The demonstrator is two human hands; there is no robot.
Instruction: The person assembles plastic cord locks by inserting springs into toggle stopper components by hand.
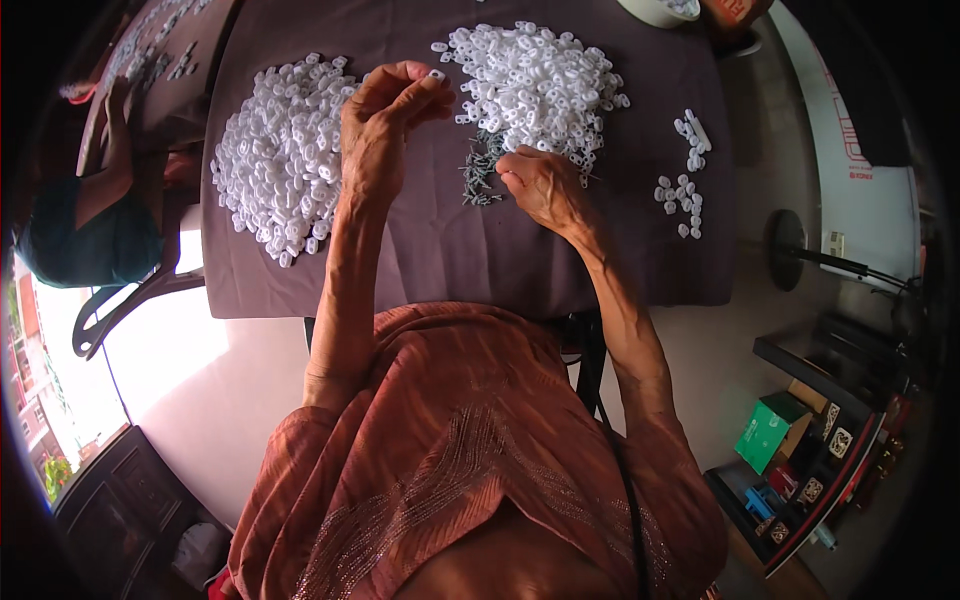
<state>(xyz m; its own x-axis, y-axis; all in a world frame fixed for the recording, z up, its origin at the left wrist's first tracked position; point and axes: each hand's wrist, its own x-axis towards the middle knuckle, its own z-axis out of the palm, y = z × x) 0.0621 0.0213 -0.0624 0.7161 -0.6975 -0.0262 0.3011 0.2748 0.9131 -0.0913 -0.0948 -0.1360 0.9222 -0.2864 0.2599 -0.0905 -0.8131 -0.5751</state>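
Note:
My left hand (393, 115) is raised over the table between two heaps, its thumb and fingertips pinching a small white plastic piece (437, 75) with a hole in it. At the right edge of a small pile of thin grey nails (480, 172), my right hand (545, 190) has its fingers curled together; whatever they grip is hidden. Just beyond the nails rises a large heap of similar white pieces (540, 85). Another big heap of white pieces (280, 155) lies to the left of my left forearm.
A dark brown cloth covers the table (430, 250). Loose white pieces (680, 195) lie near its right side. A white bowl (660, 10) stands at the far right. Another person (95, 225) sits at the left. A shelf holding a green box (772, 432) is at lower right.

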